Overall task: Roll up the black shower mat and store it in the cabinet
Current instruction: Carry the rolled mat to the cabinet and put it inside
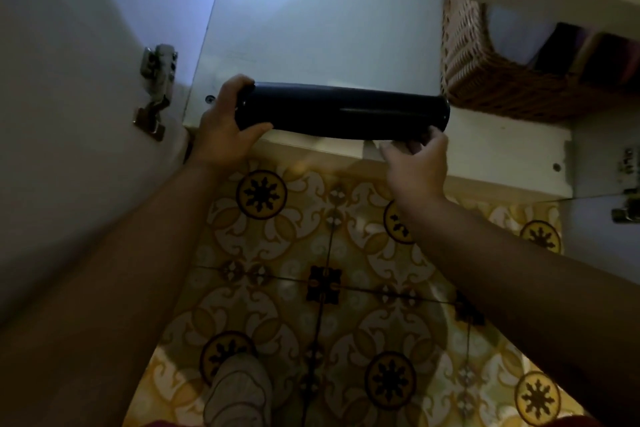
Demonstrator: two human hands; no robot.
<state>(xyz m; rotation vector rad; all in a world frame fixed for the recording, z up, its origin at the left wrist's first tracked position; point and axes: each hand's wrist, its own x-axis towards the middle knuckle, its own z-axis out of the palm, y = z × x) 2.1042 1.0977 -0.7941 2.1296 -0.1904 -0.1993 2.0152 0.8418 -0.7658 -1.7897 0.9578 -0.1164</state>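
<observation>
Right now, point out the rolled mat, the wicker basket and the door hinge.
rolled mat (343,111), head view, middle of the black roll.
wicker basket (485,87), head view, woven front wall.
door hinge (156,80), head view, metal body.

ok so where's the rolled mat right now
The rolled black mat lies crosswise at the cabinet's front shelf edge, held between the left hand and right hand, left of the wicker basket.
</observation>
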